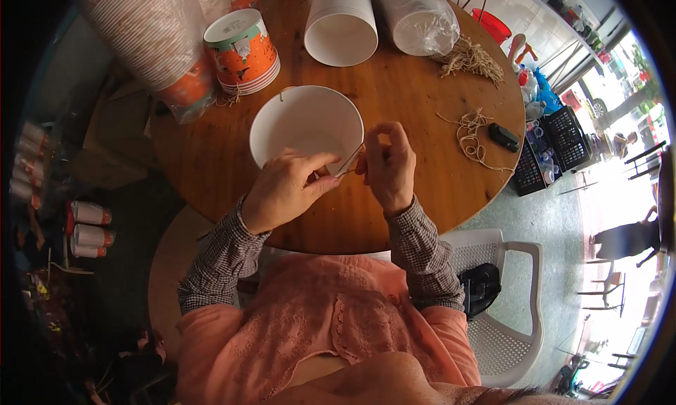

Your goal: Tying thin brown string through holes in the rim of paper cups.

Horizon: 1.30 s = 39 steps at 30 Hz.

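Observation:
A white paper bucket (303, 118) sits on the round wooden table in front of me, its open mouth toward me. My left hand (285, 188) grips the bucket's near rim, with the index finger over the inside and the thumb low at the edge. At the rim's right side, my right hand (391, 167) has its fingers bent into a pinch around a thin cord (350, 167). This cord runs between the two hands close to the rim. Its exact path through or past the bucket wall is too small to tell.
Stacked white buckets (341, 35), a bagged stack (422, 30) and an orange patterned bucket (244, 57) stand at the back. On the right lie a cord bundle (473, 59), loose cord (470, 139) and a black object (503, 137). A white chair (517, 313) is beside me.

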Each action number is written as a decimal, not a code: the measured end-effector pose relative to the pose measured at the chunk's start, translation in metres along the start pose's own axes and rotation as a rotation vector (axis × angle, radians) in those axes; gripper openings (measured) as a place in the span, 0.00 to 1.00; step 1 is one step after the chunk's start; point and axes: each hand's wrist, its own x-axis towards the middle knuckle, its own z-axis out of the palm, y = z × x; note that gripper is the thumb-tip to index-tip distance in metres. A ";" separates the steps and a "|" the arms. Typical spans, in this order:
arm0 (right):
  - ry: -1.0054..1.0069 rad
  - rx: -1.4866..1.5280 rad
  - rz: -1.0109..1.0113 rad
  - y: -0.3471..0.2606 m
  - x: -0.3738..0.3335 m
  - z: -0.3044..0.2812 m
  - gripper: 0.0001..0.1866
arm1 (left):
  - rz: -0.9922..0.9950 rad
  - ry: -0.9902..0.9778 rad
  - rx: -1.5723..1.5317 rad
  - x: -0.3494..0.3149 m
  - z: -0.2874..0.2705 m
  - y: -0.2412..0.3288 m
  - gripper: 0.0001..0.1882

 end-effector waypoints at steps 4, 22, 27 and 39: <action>0.017 0.028 -0.024 -0.001 0.002 0.000 0.07 | -0.005 -0.112 -0.134 0.009 -0.002 -0.001 0.08; -0.205 -0.280 -0.405 0.001 -0.012 -0.009 0.11 | -0.127 0.075 -0.584 0.034 -0.012 -0.011 0.10; -0.216 -0.267 -0.370 0.002 -0.022 0.003 0.10 | -0.200 0.055 -0.706 0.034 -0.017 -0.008 0.10; -0.195 -0.139 -0.075 -0.019 -0.028 -0.001 0.24 | -0.089 -0.087 -0.485 0.023 -0.006 -0.005 0.09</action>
